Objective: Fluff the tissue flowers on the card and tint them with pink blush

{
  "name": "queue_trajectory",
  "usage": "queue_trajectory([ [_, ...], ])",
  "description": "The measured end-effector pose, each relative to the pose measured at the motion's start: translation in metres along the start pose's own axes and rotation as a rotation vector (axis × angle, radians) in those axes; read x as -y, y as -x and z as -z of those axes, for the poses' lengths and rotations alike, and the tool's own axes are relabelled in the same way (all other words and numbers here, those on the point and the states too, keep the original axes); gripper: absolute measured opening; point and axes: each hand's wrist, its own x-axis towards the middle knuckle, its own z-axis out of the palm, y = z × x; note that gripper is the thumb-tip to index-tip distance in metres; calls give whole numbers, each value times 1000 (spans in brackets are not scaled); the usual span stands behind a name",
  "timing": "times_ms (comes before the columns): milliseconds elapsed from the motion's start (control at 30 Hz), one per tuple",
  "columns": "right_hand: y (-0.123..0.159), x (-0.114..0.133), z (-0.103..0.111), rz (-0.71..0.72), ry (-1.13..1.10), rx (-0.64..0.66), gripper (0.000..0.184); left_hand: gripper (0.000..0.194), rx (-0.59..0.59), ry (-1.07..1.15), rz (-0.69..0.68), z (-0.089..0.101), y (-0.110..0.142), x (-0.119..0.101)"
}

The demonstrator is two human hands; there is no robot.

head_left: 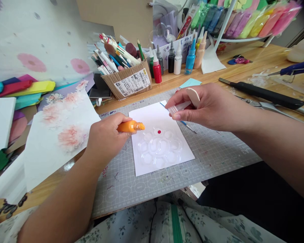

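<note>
My left hand (105,133) is closed around an orange paint bottle (128,126), tipped sideways with its uncapped neck pointing right. In my right hand (205,104) a whitish ribbed nozzle cap (174,109) is pinched between thumb and fingers. A flat, cream-coloured round-ended stick (193,97) sticks up from the same hand. Below and between both hands, a clear plastic paint palette (163,145) rests on a white sheet of paper (152,113). One well near its top holds a drop of red paint (159,132). A thin blue paintbrush (186,125) lies partly under my right hand.
A grey cutting mat (121,189) lies under the paper. Behind it stand a cardboard box (131,84) of pens and several paint bottles (177,59). To the right are a black-handled tool (263,92) and a blue glue gun (296,67). Flower-decorated paper (50,145) lies left.
</note>
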Motion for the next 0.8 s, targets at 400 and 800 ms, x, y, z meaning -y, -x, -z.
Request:
queue_trajectory([
  [400,0,0,0,15,13,-1,21,15,7,-3,-3,0,1,-1],
  [800,0,0,-1,24,-2,3,26,16,-6,-35,43,1,1,-6],
])
